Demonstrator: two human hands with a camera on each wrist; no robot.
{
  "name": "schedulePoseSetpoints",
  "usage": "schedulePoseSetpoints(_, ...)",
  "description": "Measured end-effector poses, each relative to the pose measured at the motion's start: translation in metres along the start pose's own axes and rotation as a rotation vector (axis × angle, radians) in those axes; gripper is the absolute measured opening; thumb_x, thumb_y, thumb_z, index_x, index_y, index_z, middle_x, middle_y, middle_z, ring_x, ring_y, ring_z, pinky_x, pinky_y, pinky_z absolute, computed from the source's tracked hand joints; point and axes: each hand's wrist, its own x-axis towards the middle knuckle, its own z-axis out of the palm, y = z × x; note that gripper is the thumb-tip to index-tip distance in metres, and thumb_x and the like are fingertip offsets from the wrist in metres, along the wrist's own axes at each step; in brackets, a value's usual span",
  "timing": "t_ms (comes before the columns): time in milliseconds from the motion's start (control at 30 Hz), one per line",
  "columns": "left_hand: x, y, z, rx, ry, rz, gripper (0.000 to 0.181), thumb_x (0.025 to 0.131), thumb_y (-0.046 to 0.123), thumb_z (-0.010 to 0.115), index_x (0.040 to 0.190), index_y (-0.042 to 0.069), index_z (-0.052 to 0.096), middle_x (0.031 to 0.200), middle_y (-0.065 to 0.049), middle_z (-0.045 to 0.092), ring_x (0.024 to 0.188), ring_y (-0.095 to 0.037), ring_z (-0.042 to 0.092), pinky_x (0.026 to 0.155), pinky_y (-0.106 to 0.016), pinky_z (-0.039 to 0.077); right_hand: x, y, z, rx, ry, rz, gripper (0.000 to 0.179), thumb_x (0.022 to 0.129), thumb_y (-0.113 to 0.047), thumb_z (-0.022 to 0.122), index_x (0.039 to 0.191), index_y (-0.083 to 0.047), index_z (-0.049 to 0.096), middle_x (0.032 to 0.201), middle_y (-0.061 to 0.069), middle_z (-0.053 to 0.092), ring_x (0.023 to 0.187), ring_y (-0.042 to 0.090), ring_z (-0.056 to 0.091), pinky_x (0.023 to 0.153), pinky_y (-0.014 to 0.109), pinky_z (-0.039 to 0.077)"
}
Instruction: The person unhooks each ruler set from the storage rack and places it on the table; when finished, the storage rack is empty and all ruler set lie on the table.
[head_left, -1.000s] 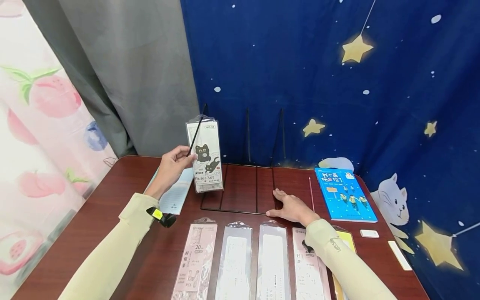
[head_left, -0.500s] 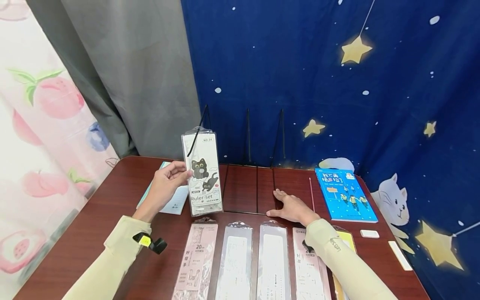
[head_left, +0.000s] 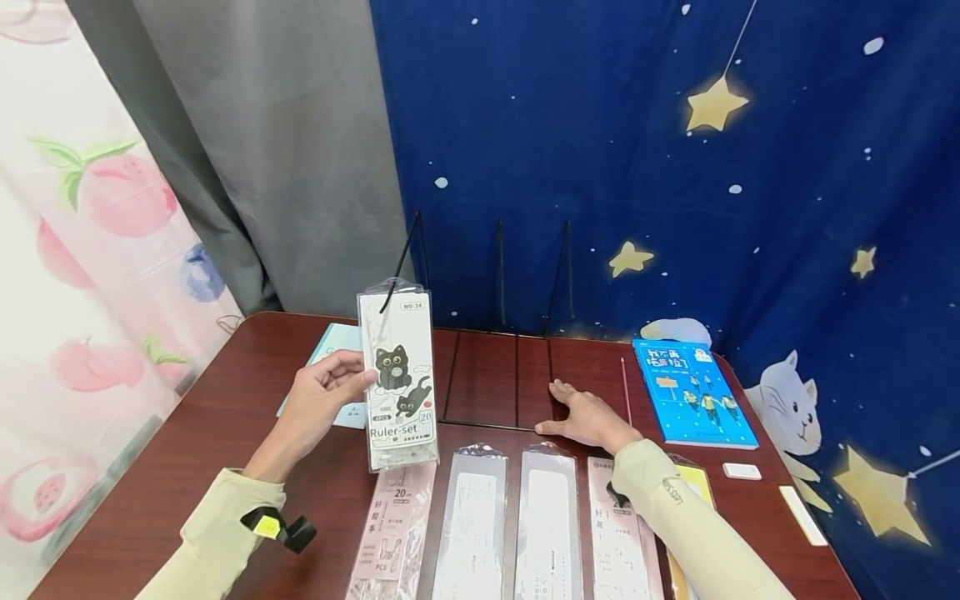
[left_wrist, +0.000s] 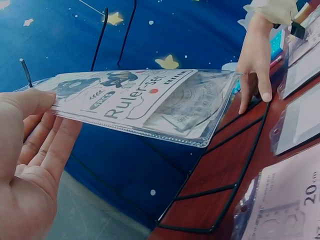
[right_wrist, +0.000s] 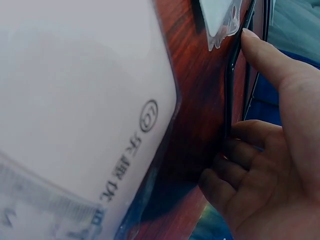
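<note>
My left hand (head_left: 318, 400) pinches the left edge of a clear ruler-set pack (head_left: 397, 379) printed with black cats, thumb in front and fingers behind. A prong of the black wire rack (head_left: 517, 375) runs through the pack's top tab, its tip in front of the card. The pack hangs near that tip, its lower end over a pink ruler pack (head_left: 393, 525). At the rack's right front corner, my right hand (head_left: 588, 417) grips the base wire, with bent fingers and the thumb (right_wrist: 270, 60) against the wire.
More ruler packs, two whitish (head_left: 472, 525), one pink (head_left: 618, 525) and one yellow (head_left: 697, 483), lie along the front. A notebook (head_left: 341, 337) lies behind my left hand. On the right are a pencil (head_left: 626, 387), a blue book (head_left: 693, 392) and an eraser (head_left: 742, 472).
My left hand has drawn the cat ruler-set pack along the prong, toward me and lower, from farther back to near the tip. The right hand has stayed on the rack.
</note>
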Motion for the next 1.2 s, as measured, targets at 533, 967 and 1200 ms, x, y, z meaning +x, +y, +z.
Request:
schedulePoseSetpoints(533,-0.026,0.002,-0.004,0.011,0.007,0.011,0.022,0.098,0.014,0.073,0.117,0.002,0.070,0.095,0.012,0.074,0.085,-0.003,0.073,0.076,-0.027,0.062,-0.002,-0.003,0.000,0.004,-0.015,0.014,0.097,0.090,-0.058,0.074,0.163,-0.009,0.032,0.170,0.016,0.028,0.155,0.044,0.030,0.122,0.064,0.029)
schedulePoseSetpoints(967,-0.043,0.007,-0.006,-0.024,-0.007,0.005,0.022,0.097,0.010,0.073,0.115,-0.002,0.070,0.096,0.010,0.076,0.083,-0.005,0.074,0.074,-0.027,0.063,-0.001,-0.001,0.002,0.004,-0.014,0.015,0.100,0.089,-0.062,0.073,0.163,-0.010,0.031,0.170,0.016,0.028,0.156,0.043,0.030,0.122,0.063,0.030)
schedulePoseSetpoints(1200,-0.051,0.011,-0.011,-0.039,-0.018,0.029,0.020,0.097,0.006,0.072,0.113,-0.006,0.069,0.094,0.008,0.076,0.081,-0.006,0.074,0.073,-0.027,0.062,-0.002,-0.001,0.000,-0.003,-0.005,0.001,0.099,0.089,-0.061,0.074,0.162,-0.007,0.034,0.169,0.018,0.030,0.155,0.043,0.032,0.122,0.063,0.031)
